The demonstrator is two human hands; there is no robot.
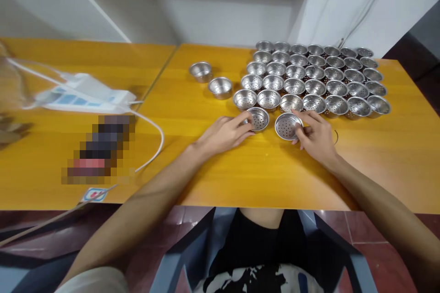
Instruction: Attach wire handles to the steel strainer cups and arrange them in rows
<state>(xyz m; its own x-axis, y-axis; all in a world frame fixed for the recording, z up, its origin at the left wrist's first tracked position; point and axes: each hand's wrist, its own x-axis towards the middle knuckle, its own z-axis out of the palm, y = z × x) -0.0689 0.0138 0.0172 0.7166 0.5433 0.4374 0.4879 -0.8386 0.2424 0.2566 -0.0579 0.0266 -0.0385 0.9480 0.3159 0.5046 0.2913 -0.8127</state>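
Observation:
My left hand (232, 133) grips the left rim of a small perforated metal cup (260, 119), with its fingers curled over the edge. In my right hand (314, 136) is a second perforated metal cup (286, 127), pinched at its right side and tilted so that its holed base faces me. Both cups are close to the front row of a block of similar metal cups (314, 103), lined up in several rows. Two more cups stand apart to the left, one cup (220, 88) nearer and another cup (200, 71) farther back.
A white power strip (89, 96) with cables lies on the left of the yellow table (240, 183). Near it are a blurred-out dark object (103, 146) and a sticker (94, 194) at the front edge. A wall stands behind the cups.

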